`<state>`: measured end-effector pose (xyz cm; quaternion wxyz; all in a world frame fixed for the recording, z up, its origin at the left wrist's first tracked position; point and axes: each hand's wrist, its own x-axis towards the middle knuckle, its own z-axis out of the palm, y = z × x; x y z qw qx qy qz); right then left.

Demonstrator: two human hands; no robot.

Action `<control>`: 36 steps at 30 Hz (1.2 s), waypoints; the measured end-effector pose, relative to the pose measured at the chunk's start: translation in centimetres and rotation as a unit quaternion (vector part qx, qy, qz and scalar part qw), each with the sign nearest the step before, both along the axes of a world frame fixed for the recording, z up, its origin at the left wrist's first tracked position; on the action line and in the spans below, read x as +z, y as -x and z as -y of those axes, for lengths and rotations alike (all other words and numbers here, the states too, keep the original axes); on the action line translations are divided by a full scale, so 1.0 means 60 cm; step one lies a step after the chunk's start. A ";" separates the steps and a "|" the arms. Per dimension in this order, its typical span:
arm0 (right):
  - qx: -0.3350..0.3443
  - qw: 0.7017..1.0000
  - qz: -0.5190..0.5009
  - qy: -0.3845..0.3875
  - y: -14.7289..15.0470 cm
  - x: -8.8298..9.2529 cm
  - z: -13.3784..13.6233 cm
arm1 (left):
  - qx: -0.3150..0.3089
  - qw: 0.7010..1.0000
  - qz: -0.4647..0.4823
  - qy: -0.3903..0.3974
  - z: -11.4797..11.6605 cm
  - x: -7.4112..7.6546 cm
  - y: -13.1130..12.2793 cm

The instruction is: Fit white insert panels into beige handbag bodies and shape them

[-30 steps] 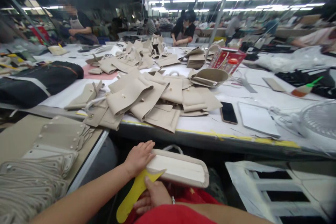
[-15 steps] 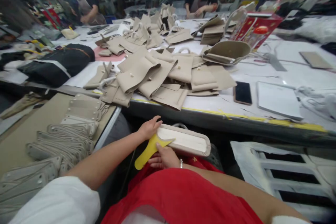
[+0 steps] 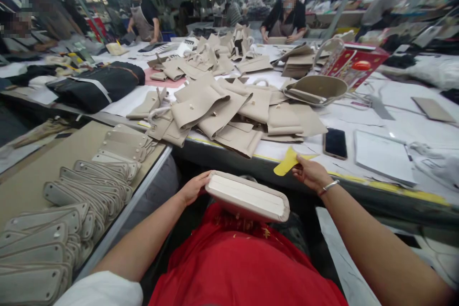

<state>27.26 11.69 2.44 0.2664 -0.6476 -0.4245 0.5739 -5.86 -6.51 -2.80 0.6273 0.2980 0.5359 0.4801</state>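
Your left hand (image 3: 194, 188) is gripping the bag (image 3: 247, 195) to its right. Your right hand (image 3: 311, 174) is hovering, fingers bent, pinching the tool (image 3: 286, 161) on its left.

Hands of the wearer: two, comprising one left hand (image 3: 195, 187) and one right hand (image 3: 311, 172). Bracelet (image 3: 330, 185): one. Yellow flat tool (image 3: 286, 161): one. Pale-rimmed beige case (image 3: 247, 196), near: one. Phone (image 3: 334, 143), right: one. White pad (image 3: 383, 155), right: one. Red box (image 3: 358, 64), far right: one. Black bundle (image 3: 98, 87), left: one. Co-workers (image 3: 285, 24), far: at least four. Folded beige pieces (image 3: 229, 110): more than ten; overlap prevents an exact count. Studded beige strips (image 3: 96, 177), near left: more than ten, stacked; exact count unavailable.
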 end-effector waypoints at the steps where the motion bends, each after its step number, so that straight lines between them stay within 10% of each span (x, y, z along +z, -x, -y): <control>1: 0.004 0.999 0.046 0.006 -0.001 -0.006 -0.014 | 0.002 1.000 -0.021 0.001 -0.004 0.004 0.002; 8: 0.118 0.940 0.319 0.021 -0.027 0.003 -0.042 | -0.042 0.997 -0.055 0.020 -0.032 0.017 0.024; 12: 0.234 0.929 0.272 -0.090 -0.041 0.018 0.036 | -0.073 0.996 -0.038 0.024 -0.038 0.009 0.032; 16: 0.404 0.833 0.256 -0.278 -0.025 0.021 0.145 | -0.118 0.990 -0.081 -0.009 -0.044 0.026 0.051; 22: 0.513 0.754 0.280 -0.301 0.017 0.013 0.172 | -0.303 0.856 -0.385 -0.165 -0.060 0.085 0.061; 25: 0.535 0.746 0.273 -0.289 0.021 0.011 0.155 | -0.314 0.835 -0.423 -0.159 -0.063 0.094 0.045; 36: 0.535 0.772 0.225 -0.261 0.010 0.003 0.150 | -0.224 0.970 -0.079 -0.055 -0.018 0.030 0.057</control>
